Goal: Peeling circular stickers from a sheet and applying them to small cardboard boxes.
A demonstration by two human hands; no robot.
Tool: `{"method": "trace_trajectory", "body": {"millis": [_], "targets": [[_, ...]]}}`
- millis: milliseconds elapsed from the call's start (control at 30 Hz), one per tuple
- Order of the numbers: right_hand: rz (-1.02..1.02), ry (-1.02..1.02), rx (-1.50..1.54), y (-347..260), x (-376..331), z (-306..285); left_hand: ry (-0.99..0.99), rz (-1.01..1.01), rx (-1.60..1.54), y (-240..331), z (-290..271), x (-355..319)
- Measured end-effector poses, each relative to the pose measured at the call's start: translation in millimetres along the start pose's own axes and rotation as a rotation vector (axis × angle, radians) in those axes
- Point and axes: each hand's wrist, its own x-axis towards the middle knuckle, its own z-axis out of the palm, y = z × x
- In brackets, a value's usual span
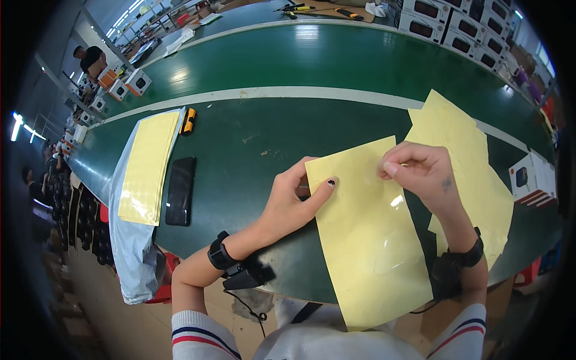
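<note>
A yellow sheet (366, 240) with a glossy surface and faint clear outlines slants across the table's front edge. My left hand (294, 195) grips its upper left edge, thumb on top and fingers behind. Over the sheet's upper right part, my right hand (420, 171) is closed in a pinch. Whatever sits between those fingertips, if anything, is too small to make out. More yellow sheets (474, 174) lie fanned out beneath and beyond my right forearm. On the left, a stack of yellow sheets (147, 162) with rows of faint round marks rests on a pale plastic bag (135, 264).
A black phone (180, 192) and an orange-black cutter (188, 122) lie right of the stack. White boxes (531, 180) stand at the right edge. Beyond the pale strip runs a green conveyor belt (288, 60). Stacked boxes (456, 30) are behind it; a person (91, 60) is far left.
</note>
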Motion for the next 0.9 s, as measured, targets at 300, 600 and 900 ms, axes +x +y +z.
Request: {"method": "trace_trajectory", "body": {"millis": [300,600,900], "targets": [[0.265,-0.087,-0.024,51.9,-5.6,18.7,-0.08,-0.014,0.09,-40.3,-3.4,5.7],[0.315,0.001,0.091,56.7,-7.4,19.8,-0.146,-0.041,0.211,-39.5,-9.9,6.7],[0.312,0.031,0.168,57.8,-5.5,17.1,-0.156,0.042,0.322,-32.9,-8.3,6.7]]}}
